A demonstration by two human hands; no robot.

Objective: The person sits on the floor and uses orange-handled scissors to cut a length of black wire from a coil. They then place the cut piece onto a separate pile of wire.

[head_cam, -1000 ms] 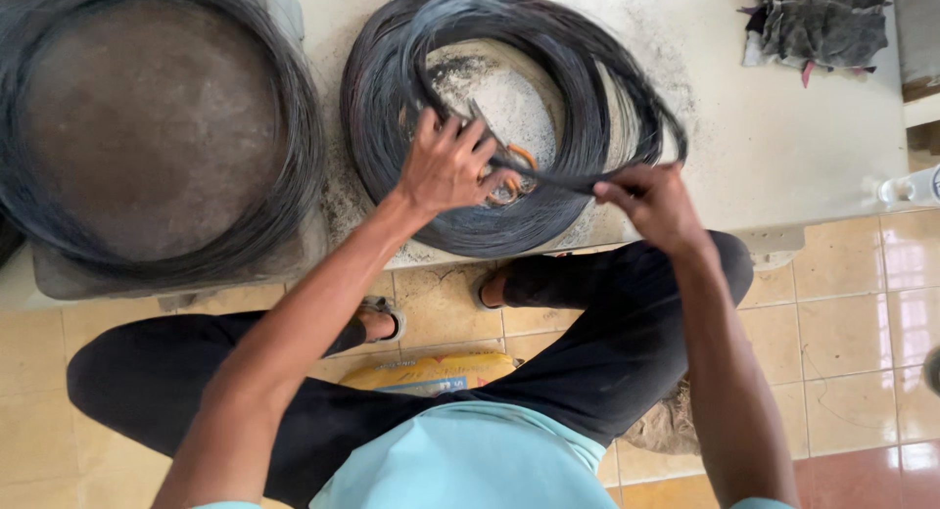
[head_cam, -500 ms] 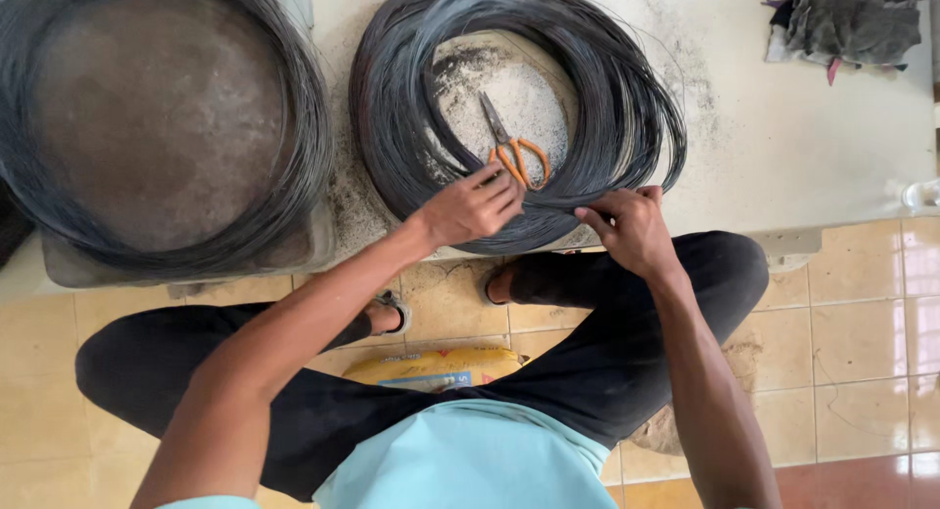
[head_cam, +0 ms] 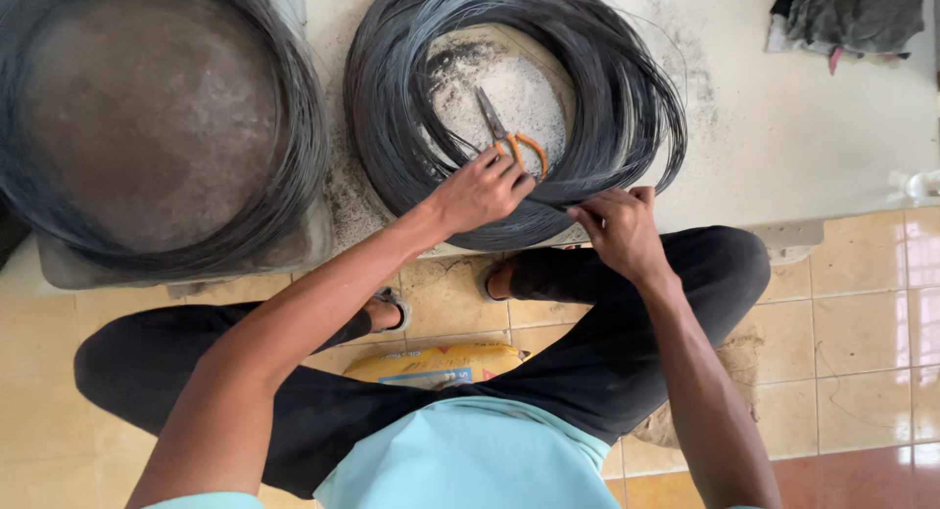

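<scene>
A large coil of thin black wire (head_cam: 607, 108) lies on a low white slab (head_cam: 783, 147) in front of me. Inside the coil rest scissors with orange handles (head_cam: 504, 137). My left hand (head_cam: 485, 191) sits on the coil's near edge, just below the scissor handles, fingers curled on wire strands. My right hand (head_cam: 612, 225) pinches strands of the same coil at its near rim, a little to the right of the left hand.
A second, bigger black wire coil (head_cam: 157, 127) lies on a brown round surface at the left. A dark rag (head_cam: 847, 15) is at the slab's far right corner. My crossed legs in black trousers and a yellow bag (head_cam: 431, 364) rest on the tiled floor.
The left hand let go of the scissors, which now lie inside the coil, and both hands dropped to the coil's near rim and took hold of wire strands.
</scene>
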